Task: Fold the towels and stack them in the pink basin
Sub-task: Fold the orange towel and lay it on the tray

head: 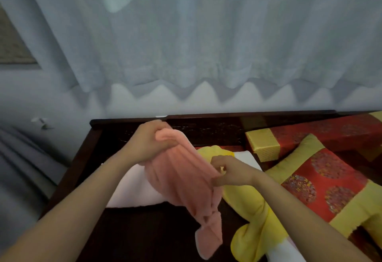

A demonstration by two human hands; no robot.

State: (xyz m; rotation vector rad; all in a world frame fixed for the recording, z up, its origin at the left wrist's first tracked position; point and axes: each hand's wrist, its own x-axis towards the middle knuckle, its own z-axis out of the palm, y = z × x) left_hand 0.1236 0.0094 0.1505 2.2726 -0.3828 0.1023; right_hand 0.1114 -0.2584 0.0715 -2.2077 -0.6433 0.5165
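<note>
2 hands [148,141] [229,172] hold 1 pink towel [182,179]; 1 yellow towel [252,216] beside.

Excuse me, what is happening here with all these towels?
A person is sorting towels on a dark wooden bench. The left hand holds up one end of a pink towel, which hangs bunched and not yet folded, and the right hand pinches its edge lower down. A yellow towel and a white towel lie loose underneath. Red and yellow cushions sit to the right. No pink basin is in view.
</note>
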